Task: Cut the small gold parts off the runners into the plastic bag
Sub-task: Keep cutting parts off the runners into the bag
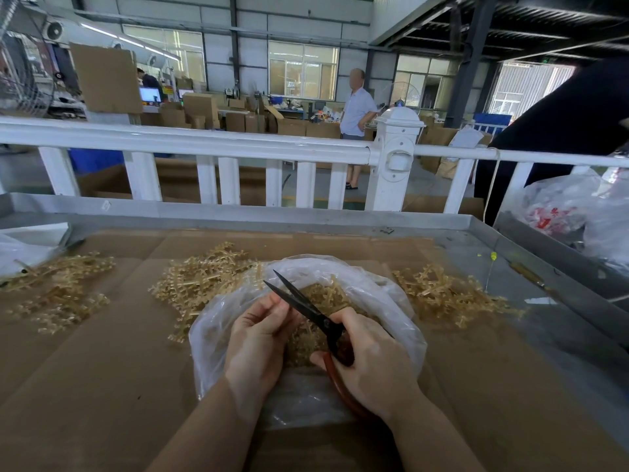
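Mid-cut over the bag [391, 301]: right hand [374, 366] grips scissors [306, 306], blades apart; left hand [258, 338] pinches a runner [301, 330] w/ fingers together. Next, I'd say: close blades on a part so it drops in.

Items counted on the work surface: one pair of scissors [306, 308], blades parted. One clear plastic bag [384, 301] holding cut gold parts, too many and too small to count. Three loose heaps of gold runners: one at left [61, 287], one at centre [204, 281], one at right [446, 294]. Two hands over the bag: left hand [258, 345], right hand [377, 366]. One sheet of cardboard [102, 386] lining one metal tray [306, 214]. Two further plastic bags, one at each edge: [20, 250] and [571, 206]. Beyond the white railing [190, 139], two persons are visible.
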A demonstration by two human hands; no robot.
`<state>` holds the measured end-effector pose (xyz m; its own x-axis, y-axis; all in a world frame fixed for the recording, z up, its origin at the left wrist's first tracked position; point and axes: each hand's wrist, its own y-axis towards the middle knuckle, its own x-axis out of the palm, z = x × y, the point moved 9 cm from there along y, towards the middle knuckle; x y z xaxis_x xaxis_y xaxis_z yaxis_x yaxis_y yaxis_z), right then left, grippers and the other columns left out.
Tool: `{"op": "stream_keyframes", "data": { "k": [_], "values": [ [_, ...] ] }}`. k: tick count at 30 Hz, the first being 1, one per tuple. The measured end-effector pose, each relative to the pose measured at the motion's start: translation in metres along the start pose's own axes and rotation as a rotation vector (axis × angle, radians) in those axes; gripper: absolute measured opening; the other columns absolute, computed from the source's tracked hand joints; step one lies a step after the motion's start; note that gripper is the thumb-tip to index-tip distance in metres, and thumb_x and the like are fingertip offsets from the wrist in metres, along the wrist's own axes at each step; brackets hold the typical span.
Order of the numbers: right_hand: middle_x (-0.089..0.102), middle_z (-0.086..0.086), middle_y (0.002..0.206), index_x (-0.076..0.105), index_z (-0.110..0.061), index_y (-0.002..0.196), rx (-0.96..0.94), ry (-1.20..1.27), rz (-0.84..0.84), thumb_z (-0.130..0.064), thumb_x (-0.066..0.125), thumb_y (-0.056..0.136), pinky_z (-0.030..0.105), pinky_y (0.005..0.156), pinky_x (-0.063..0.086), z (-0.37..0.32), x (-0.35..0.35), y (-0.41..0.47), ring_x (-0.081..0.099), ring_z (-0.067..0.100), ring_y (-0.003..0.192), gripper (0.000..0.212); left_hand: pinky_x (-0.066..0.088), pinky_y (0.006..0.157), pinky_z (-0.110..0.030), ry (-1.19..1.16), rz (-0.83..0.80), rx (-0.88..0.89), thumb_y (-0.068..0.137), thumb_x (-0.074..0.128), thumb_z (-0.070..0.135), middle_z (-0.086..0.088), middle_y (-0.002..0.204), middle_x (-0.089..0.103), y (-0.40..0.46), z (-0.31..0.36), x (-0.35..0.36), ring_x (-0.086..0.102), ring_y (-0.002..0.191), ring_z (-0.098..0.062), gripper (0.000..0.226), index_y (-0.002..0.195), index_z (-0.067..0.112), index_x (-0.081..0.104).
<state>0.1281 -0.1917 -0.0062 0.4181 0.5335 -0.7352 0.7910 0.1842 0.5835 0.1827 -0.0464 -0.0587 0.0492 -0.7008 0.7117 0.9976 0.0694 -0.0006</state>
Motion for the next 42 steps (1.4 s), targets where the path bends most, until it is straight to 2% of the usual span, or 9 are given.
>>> {"op": "stream_keyframes", "data": {
  "k": [3, 5, 13, 16, 18, 21, 25, 31, 42],
  "values": [
    [0.065, -0.016, 0.093, 0.058, -0.028, 0.102, -0.009, 0.025, -0.008, -0.065, 0.053, 0.075, -0.007, 0.069, 0.027, -0.0003, 0.0001, 0.0004, 0.057, -0.002, 0.088, 0.046, 0.058, 0.06, -0.022, 0.028, -0.012, -0.007, 0.071, 0.059, -0.003, -0.008, 0.072, 0.07, -0.0006, -0.0014, 0.0021, 0.07, 0.065, -0.016, 0.008, 0.074, 0.002, 0.064],
    [0.065, -0.016, 0.094, 0.057, -0.028, 0.102, -0.014, 0.028, -0.011, -0.065, 0.053, 0.076, -0.006, 0.073, 0.027, -0.0002, 0.0004, 0.0008, 0.057, -0.003, 0.09, 0.046, 0.058, 0.06, -0.023, 0.05, -0.013, -0.008, 0.07, 0.06, -0.002, -0.008, 0.072, 0.071, -0.0011, -0.0019, 0.0024, 0.07, 0.064, -0.016, 0.011, 0.08, 0.0, 0.061],
    [0.064, -0.015, 0.099, 0.056, -0.028, 0.107, 0.0, 0.019, -0.039, -0.066, 0.051, 0.077, -0.002, 0.075, 0.028, 0.0028, 0.0051, -0.0003, 0.056, -0.001, 0.094, 0.049, 0.058, 0.06, -0.025, 0.102, 0.048, 0.041, 0.084, 0.053, -0.012, -0.007, 0.067, 0.069, -0.0026, 0.0014, -0.0007, 0.068, 0.061, -0.016, 0.02, 0.072, 0.004, 0.056],
    [0.064, -0.014, 0.1, 0.056, -0.027, 0.109, -0.002, 0.023, -0.038, -0.065, 0.051, 0.077, 0.004, 0.078, 0.034, 0.0027, 0.0059, -0.0005, 0.056, 0.002, 0.095, 0.05, 0.059, 0.062, -0.025, 0.093, 0.025, 0.06, 0.08, 0.055, -0.011, -0.008, 0.07, 0.068, -0.0032, 0.0034, 0.0006, 0.068, 0.066, -0.017, 0.02, 0.069, 0.005, 0.062],
    [0.064, -0.013, 0.101, 0.056, -0.027, 0.11, -0.006, 0.035, -0.043, -0.064, 0.051, 0.076, 0.011, 0.08, 0.041, 0.0027, 0.0062, -0.0007, 0.057, 0.004, 0.097, 0.051, 0.058, 0.062, -0.023, 0.088, 0.025, 0.065, 0.082, 0.052, -0.012, -0.008, 0.07, 0.067, -0.0026, 0.003, -0.0008, 0.067, 0.067, -0.016, 0.03, 0.066, 0.008, 0.067],
    [0.063, -0.013, 0.103, 0.056, -0.026, 0.111, -0.007, 0.055, -0.059, -0.064, 0.051, 0.076, 0.015, 0.083, 0.044, 0.0026, 0.0068, -0.0006, 0.057, 0.004, 0.099, 0.052, 0.057, 0.063, -0.022, 0.114, 0.018, 0.063, 0.086, 0.048, -0.014, -0.009, 0.074, 0.067, -0.0013, 0.0018, -0.0009, 0.066, 0.071, -0.017, 0.025, 0.079, 0.002, 0.066],
    [0.063, -0.013, 0.103, 0.056, -0.026, 0.11, -0.007, 0.062, -0.062, -0.063, 0.052, 0.075, 0.011, 0.084, 0.04, 0.0023, 0.0058, -0.0002, 0.056, 0.003, 0.099, 0.051, 0.058, 0.068, -0.024, 0.131, -0.004, 0.046, 0.085, 0.048, -0.014, -0.013, 0.079, 0.066, -0.0008, -0.0007, 0.0007, 0.064, 0.076, -0.021, 0.014, 0.087, -0.005, 0.059],
    [0.062, -0.016, 0.1, 0.055, -0.026, 0.108, -0.006, 0.09, -0.077, -0.063, 0.054, 0.075, 0.005, 0.081, 0.036, 0.0021, 0.0073, 0.0006, 0.054, 0.0, 0.095, 0.049, 0.058, 0.069, -0.026, 0.141, 0.001, 0.026, 0.085, 0.049, -0.014, -0.015, 0.082, 0.064, -0.0017, -0.0009, 0.001, 0.063, 0.076, -0.022, 0.014, 0.092, -0.006, 0.058],
    [0.061, -0.014, 0.094, 0.053, -0.025, 0.107, -0.002, 0.123, -0.103, -0.06, 0.06, 0.078, -0.001, 0.073, 0.035, 0.0029, 0.0098, 0.0023, 0.053, -0.002, 0.085, 0.045, 0.056, 0.062, -0.021, 0.128, 0.032, 0.008, 0.087, 0.048, -0.015, -0.013, 0.077, 0.062, -0.006, 0.0008, 0.0046, 0.062, 0.068, -0.018, 0.017, 0.082, -0.001, 0.057]
  ]
}}
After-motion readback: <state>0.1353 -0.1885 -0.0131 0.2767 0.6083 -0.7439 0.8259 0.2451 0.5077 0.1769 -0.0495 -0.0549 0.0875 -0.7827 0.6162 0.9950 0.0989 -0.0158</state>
